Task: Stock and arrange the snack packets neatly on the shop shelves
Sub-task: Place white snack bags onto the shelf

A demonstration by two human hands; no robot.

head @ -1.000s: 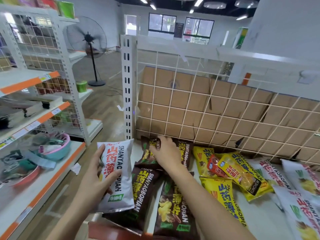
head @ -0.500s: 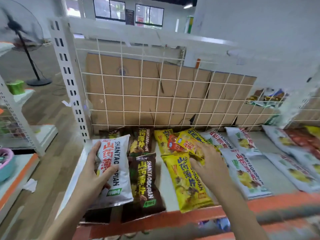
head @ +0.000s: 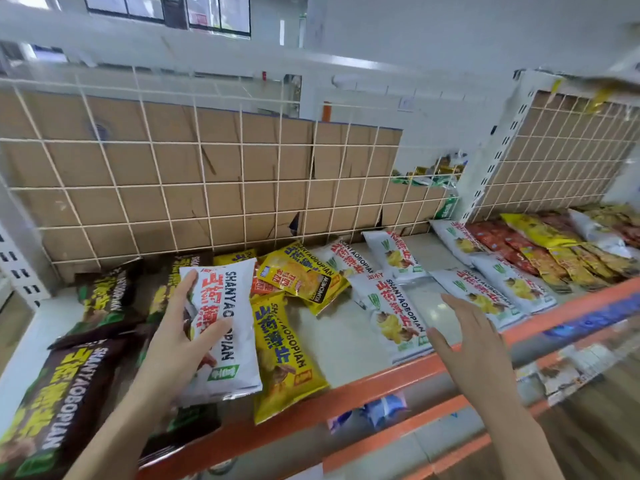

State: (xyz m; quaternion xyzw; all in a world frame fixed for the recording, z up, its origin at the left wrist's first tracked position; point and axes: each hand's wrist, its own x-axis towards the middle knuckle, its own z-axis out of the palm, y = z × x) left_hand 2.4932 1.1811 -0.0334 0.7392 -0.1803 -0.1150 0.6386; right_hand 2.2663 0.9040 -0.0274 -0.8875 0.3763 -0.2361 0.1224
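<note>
Gripping a white snack packet [head: 225,327], the left hand [head: 180,344] is holding it face up at eight o'clock in the head view, thumb across the print. It is over the brown packets [head: 48,403] and a yellow packet [head: 280,358], and is likely heading for its own colour. The right hand [head: 474,344] is hovering open at four o'clock, fingers spread, just beside the white packets [head: 394,313] lying on the shelf [head: 381,379], probably readying a slot. The nearer packs are reading SHANYAOBOPIAN beside bold Chinese characters. A crooked yellow pouch [head: 301,275], at two o'clock of the held packet, is showing KONCHEW. Cardboard [head: 173,161] is backing the wire grid [head: 242,183].
</note>
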